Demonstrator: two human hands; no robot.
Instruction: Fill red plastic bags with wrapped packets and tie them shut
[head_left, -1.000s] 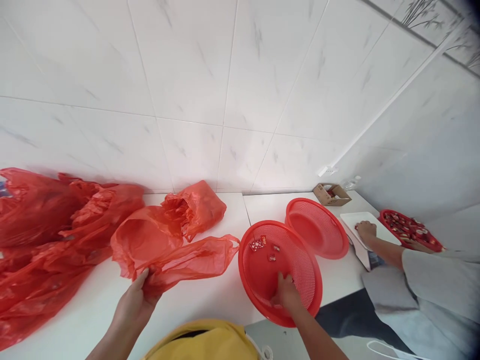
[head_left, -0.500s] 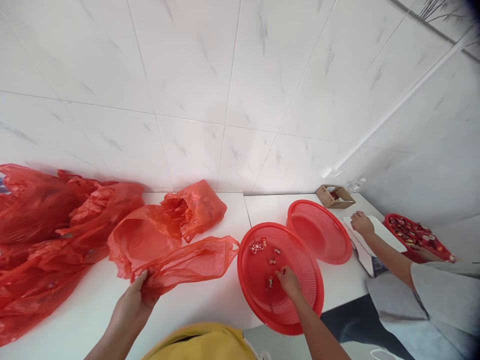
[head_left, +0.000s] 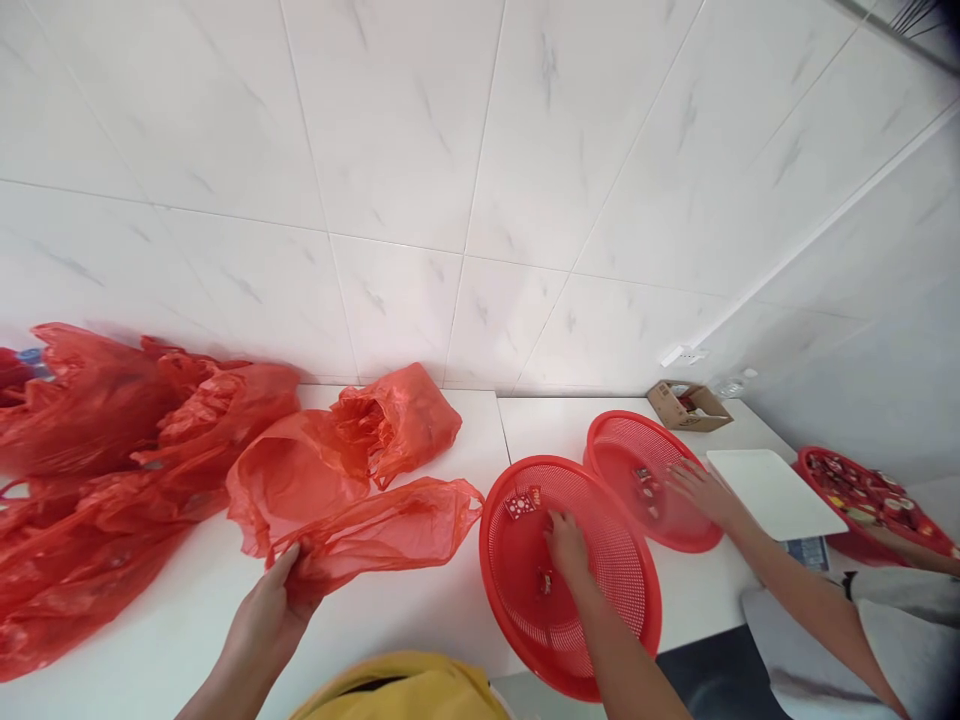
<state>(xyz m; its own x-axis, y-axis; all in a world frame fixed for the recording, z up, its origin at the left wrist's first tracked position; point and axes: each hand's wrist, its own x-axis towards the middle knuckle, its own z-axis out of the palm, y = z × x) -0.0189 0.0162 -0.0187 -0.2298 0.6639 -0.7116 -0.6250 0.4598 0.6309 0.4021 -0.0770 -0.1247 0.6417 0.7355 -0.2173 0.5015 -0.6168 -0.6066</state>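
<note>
My left hand [head_left: 274, 600] is closed on the edge of a thin red plastic bag [head_left: 390, 525], which lies loose with its mouth stretched toward the baskets. My right hand [head_left: 568, 548] reaches down into the near red plastic basket [head_left: 491, 590], fingers curled against its bottom; whatever they hold is hidden. Below the fingers lies a small wrapped candy [head_left: 545, 580]. A red packet with white dots [head_left: 519, 505] rests near the basket's far-left side, beside another small wrapped piece [head_left: 535, 495].
Full red bags [head_left: 97, 420] crowd the left; another red bag [head_left: 412, 420] sits by the wall. A co-worker's hand [head_left: 701, 490] is over a second basket [head_left: 615, 425] holding several wrapped pieces. Beyond are a white-topped scale [head_left: 776, 490], a cardboard box [head_left: 686, 405] and a filled basket [head_left: 862, 545].
My right hand has moved farther into the basket, covering where two candies lay. The co-worker's hand has gone from the scale to the second basket, where wrapped pieces now show.
</note>
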